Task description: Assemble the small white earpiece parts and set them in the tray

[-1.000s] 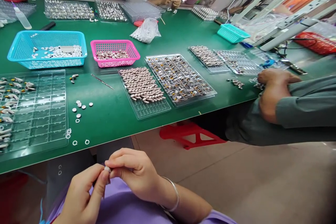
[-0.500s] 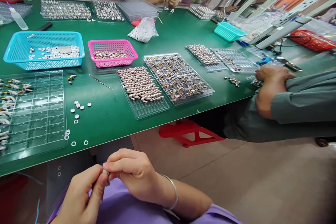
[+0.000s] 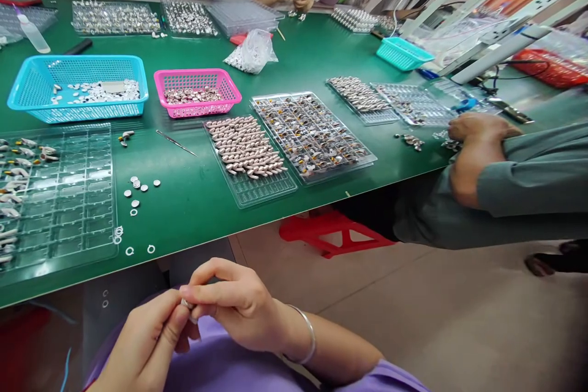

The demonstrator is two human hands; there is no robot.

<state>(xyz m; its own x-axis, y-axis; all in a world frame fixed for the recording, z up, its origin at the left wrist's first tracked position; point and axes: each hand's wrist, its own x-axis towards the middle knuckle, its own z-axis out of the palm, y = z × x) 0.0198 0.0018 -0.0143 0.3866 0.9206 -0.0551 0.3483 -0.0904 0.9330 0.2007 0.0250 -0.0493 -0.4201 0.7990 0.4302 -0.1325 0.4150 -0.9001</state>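
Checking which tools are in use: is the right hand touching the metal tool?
Apart. The head view shows the metal tool lying on the table, with bare green surface between it and the right hand, beyond the near edge.

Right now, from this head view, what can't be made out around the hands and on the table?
All in the head view:
- Small pale piece: full shape hidden by the fingers of the left hand and right hand.
- Compartment tray: cut off by the left edge.
- Parts in the pink basket: too small and crowded to count.
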